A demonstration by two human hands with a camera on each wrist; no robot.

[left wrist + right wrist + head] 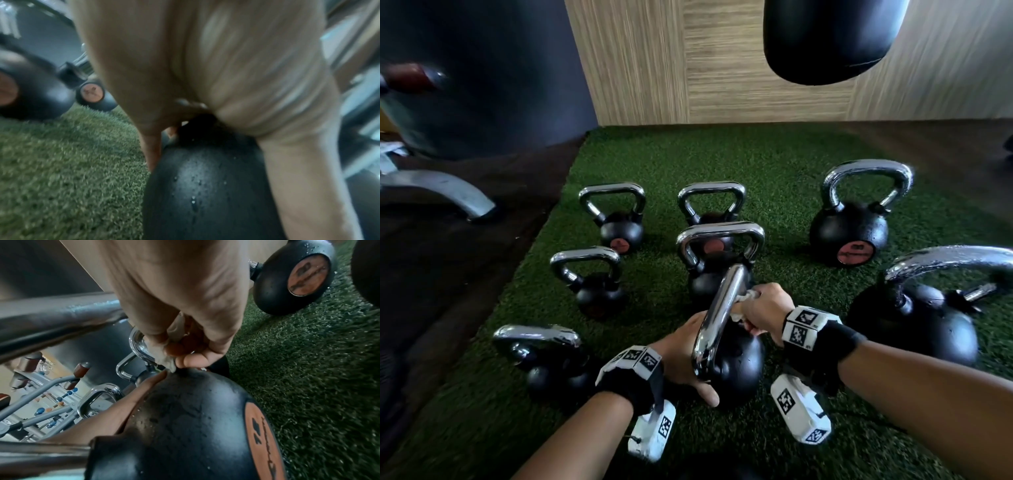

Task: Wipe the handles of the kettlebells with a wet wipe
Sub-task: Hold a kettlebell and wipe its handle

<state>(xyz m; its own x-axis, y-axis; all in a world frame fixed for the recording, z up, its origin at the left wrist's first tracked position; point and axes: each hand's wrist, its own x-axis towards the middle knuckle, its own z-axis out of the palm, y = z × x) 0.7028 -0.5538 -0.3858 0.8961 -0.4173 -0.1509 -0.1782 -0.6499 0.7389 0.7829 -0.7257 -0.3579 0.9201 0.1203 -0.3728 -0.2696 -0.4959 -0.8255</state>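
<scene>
Right hand (763, 310) holds wipe (748, 295) on kettlebell handle (717, 315) — label (261, 434) illegible

**Three views on the near kettlebell**

Your head camera looks forward and down on the near kettlebell (739, 363) from above and behind it. It is wide enough to take in the turf (791, 164) around it and the panelled wall (722, 68) beyond it. Your left wrist camera sits very close at its left, looking along your left hand (205, 65) onto the black ball. Your right wrist camera sits just as close at its right, looking along your right hand (174, 288) across the ball. All three share that kettlebell and the turf beside it.
</scene>
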